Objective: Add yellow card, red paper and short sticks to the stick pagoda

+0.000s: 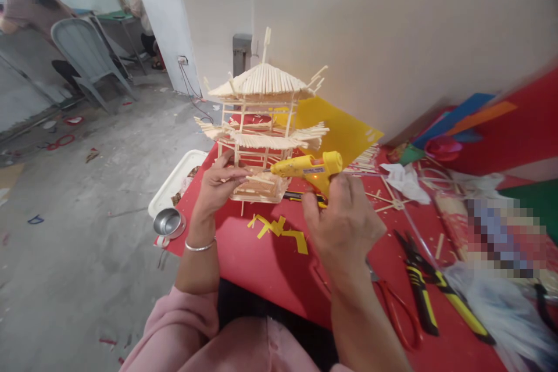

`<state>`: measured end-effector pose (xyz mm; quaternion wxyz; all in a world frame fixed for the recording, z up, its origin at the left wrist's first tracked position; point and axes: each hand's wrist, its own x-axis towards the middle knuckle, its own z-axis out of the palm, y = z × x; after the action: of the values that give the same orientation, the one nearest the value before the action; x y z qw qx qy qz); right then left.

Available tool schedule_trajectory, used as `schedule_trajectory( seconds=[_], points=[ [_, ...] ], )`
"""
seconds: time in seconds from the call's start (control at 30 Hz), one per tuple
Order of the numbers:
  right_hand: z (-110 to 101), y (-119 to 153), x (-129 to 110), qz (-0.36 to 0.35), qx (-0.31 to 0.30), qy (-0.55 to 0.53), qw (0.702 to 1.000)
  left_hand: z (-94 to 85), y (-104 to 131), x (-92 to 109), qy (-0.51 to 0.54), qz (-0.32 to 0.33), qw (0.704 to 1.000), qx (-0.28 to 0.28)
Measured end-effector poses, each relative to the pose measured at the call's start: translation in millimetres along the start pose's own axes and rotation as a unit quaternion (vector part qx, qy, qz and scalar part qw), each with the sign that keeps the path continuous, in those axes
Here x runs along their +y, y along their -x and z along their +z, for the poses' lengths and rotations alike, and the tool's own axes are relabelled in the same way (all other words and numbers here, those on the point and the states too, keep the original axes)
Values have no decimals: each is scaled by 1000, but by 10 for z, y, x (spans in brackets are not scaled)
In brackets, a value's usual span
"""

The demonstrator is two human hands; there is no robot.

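A pagoda-like model of thin wooden sticks [265, 81] stands on the red table, with two tiers of roof and a spike on top. My right hand [349, 215] is wrapped round the handle of a yellow glue gun [305, 167], whose nozzle points left. My left hand [220, 183] is in front of the model's lower left side, thumb and fingers pinched on a short wooden stick [258, 179]. The nozzle is close to that stick; whether they touch I cannot tell. Below the model lie yellow paper scraps [279, 228].
To the right lie black-and-yellow pliers [421, 290], red-handled pliers [399, 314] and a plastic bag [492, 302]. A metal cup [169, 223] and white tray [163, 197] are at the left edge. Behind stand a yellow sheet [335, 128] and white boards [392, 52]. People sit far left.
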<state>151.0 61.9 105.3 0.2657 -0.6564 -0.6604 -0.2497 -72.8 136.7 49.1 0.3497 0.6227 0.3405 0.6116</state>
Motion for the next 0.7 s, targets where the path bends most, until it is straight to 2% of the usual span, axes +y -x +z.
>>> schedule_trajectory(
  seconds=[0.4, 0.7],
  points=[
    [28, 45, 48, 36, -33, -32, 998, 26, 2, 18, 8, -9, 1000, 9],
    [57, 59, 48, 48, -13, -7, 999, 41, -1, -4, 29, -20, 999, 25]
  ],
)
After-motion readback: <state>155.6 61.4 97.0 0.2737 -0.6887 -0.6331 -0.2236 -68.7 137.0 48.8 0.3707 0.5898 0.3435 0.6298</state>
